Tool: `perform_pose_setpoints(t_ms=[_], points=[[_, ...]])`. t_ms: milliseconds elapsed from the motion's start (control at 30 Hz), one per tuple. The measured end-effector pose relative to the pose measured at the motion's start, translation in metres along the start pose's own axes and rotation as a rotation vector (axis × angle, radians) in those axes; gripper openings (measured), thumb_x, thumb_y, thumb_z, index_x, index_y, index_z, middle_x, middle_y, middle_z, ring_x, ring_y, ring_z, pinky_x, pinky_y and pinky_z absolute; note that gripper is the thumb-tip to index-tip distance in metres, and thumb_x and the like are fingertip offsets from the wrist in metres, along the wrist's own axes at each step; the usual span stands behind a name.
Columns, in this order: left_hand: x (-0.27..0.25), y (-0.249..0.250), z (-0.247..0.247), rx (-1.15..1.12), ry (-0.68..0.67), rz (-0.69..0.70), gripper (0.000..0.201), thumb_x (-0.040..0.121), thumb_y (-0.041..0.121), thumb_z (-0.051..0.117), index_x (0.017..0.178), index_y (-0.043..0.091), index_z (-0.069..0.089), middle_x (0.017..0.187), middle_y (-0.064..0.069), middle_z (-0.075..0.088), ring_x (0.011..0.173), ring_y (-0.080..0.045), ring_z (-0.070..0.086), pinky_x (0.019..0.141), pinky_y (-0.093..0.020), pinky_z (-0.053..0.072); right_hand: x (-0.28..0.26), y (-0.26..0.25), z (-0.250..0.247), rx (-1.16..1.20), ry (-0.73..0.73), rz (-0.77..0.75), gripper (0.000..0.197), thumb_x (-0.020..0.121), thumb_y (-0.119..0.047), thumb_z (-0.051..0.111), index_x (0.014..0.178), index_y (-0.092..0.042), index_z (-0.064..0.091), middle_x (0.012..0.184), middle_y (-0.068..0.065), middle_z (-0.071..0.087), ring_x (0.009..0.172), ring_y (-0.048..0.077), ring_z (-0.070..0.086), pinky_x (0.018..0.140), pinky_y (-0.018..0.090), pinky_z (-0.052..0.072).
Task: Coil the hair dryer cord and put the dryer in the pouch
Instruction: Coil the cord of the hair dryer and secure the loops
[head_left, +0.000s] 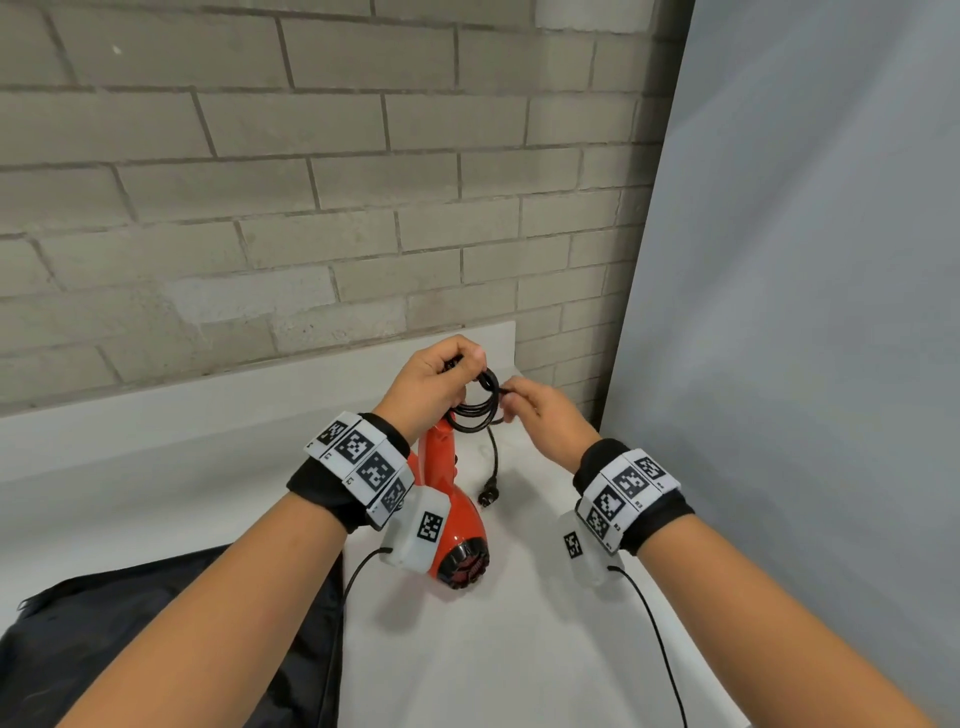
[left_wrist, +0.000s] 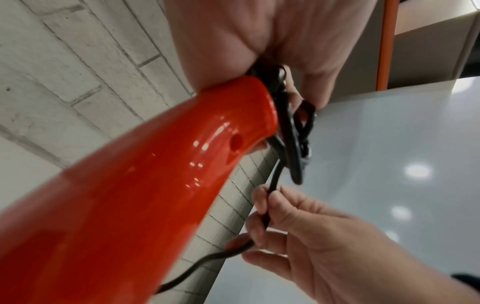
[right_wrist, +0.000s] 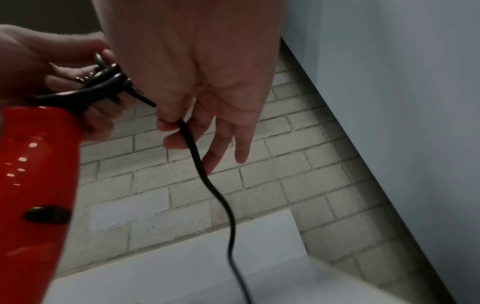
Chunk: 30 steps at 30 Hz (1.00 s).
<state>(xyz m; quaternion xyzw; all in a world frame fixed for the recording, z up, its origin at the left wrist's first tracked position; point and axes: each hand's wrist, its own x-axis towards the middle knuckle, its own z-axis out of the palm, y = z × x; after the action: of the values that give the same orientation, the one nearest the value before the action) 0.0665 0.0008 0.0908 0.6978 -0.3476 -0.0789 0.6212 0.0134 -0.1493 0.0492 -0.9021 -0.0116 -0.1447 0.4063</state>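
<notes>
A glossy red hair dryer (head_left: 451, 514) hangs handle-up over the white table, its black rear grille toward me. My left hand (head_left: 441, 376) grips the top of the handle (left_wrist: 233, 115) together with several black cord loops (head_left: 475, 410). Just to the right, my right hand (head_left: 530, 408) pinches the loose cord (right_wrist: 191, 144) between thumb and forefinger. From there the cord drops to the black plug (head_left: 489, 496), which lies on the table. The black pouch (head_left: 156, 613) lies flat at the lower left.
A grey brick wall (head_left: 260, 208) rises behind the white table (head_left: 493, 649). A pale grey panel (head_left: 805, 312) closes the right side. Thin black sensor cables (head_left: 654, 634) trail from both wrist bands across the table.
</notes>
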Motion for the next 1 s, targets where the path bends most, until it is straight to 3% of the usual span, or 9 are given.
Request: perform_pose_setpoints(t_ms=[100,233,333,400,533,633,700,800,1000], points=[[-0.002,0.000,-0.002,0.095,-0.046,-0.007,0.012,0.091,0.015,0.049,0.082,0.023,0.052,0.062,0.002,0.039,0.047,-0.007,0.034,0.055,-0.026,0.033,0.004,-0.004,-0.011,-0.006,0.116,0.014,0.021,0.095,-0.010,0.040,0.095,-0.001,0.059,0.082,0.014,0.059,0.077,0.025,0.054,0.069,0.028,0.042],[-0.007,0.013,-0.004,0.293,-0.140,-0.032,0.028,0.090,0.017,0.051,0.118,0.022,0.052,0.072,0.008,0.051,0.057,-0.010,0.048,0.063,-0.022,0.041,0.008,-0.019,-0.030,0.013,0.303,-0.108,0.019,0.093,-0.006,0.045,0.097,-0.001,0.063,0.087,0.002,0.056,0.080,0.011,0.049,0.069,0.002,0.036],[-0.006,0.025,-0.002,0.340,-0.213,-0.050,0.037,0.090,0.012,0.051,0.127,0.012,0.051,0.105,-0.008,0.060,0.089,-0.017,0.053,0.076,-0.031,0.044,0.009,-0.032,-0.037,-0.002,0.359,-0.192,0.018,0.091,-0.004,0.048,0.095,-0.001,0.066,0.086,0.000,0.052,0.076,0.003,0.048,0.072,-0.002,0.033],[-0.005,0.026,-0.001,0.312,-0.262,-0.055,0.031,0.089,0.010,0.052,0.120,0.011,0.057,0.092,-0.024,0.059,0.063,-0.007,0.060,0.056,-0.018,0.046,0.008,-0.036,-0.037,-0.001,0.350,-0.215,0.018,0.090,-0.004,0.049,0.093,-0.002,0.067,0.084,0.001,0.051,0.075,-0.002,0.047,0.071,0.000,0.034],[-0.004,0.019,0.002,0.241,-0.221,-0.089,0.022,0.089,0.008,0.053,0.110,0.005,0.061,0.059,0.011,0.058,0.042,0.003,0.044,0.047,-0.005,0.035,0.005,-0.031,-0.038,0.038,0.379,-0.201,0.016,0.088,-0.004,0.052,0.096,-0.004,0.066,0.084,-0.001,0.054,0.075,-0.004,0.049,0.071,0.001,0.035],[-0.004,0.016,0.003,0.221,-0.178,-0.067,0.020,0.089,0.007,0.052,0.107,0.004,0.061,0.059,0.005,0.046,0.041,0.001,0.043,0.047,-0.006,0.035,0.001,-0.008,-0.028,-0.012,0.433,-0.030,0.030,0.085,-0.007,0.057,0.115,-0.009,0.056,0.112,0.009,0.055,0.095,0.010,0.050,0.083,0.014,0.038],[-0.004,0.015,0.004,0.195,-0.167,-0.060,0.018,0.089,0.006,0.052,0.104,0.005,0.061,0.061,0.003,0.044,0.041,0.000,0.041,0.047,-0.006,0.034,-0.004,0.015,-0.017,-0.087,0.307,0.226,0.045,0.085,-0.013,0.060,0.127,-0.012,0.045,0.129,0.010,0.046,0.113,0.019,0.048,0.093,0.026,0.039],[-0.005,0.013,0.004,0.173,-0.177,-0.061,0.015,0.089,0.009,0.053,0.100,0.014,0.063,0.061,0.003,0.045,0.041,0.000,0.039,0.047,-0.007,0.034,-0.014,0.047,0.003,-0.335,-0.115,0.568,0.055,0.087,-0.027,0.059,0.134,-0.009,0.037,0.136,0.015,0.045,0.123,0.028,0.047,0.100,0.034,0.040],[-0.008,0.015,0.009,0.199,-0.189,-0.025,0.015,0.089,0.010,0.053,0.099,0.017,0.062,0.073,0.004,0.056,0.050,0.007,0.048,0.049,-0.003,0.035,-0.018,0.072,0.030,-0.333,-0.328,0.595,0.058,0.089,-0.021,0.054,0.140,-0.011,0.029,0.136,0.012,0.049,0.121,0.027,0.050,0.098,0.031,0.041]])
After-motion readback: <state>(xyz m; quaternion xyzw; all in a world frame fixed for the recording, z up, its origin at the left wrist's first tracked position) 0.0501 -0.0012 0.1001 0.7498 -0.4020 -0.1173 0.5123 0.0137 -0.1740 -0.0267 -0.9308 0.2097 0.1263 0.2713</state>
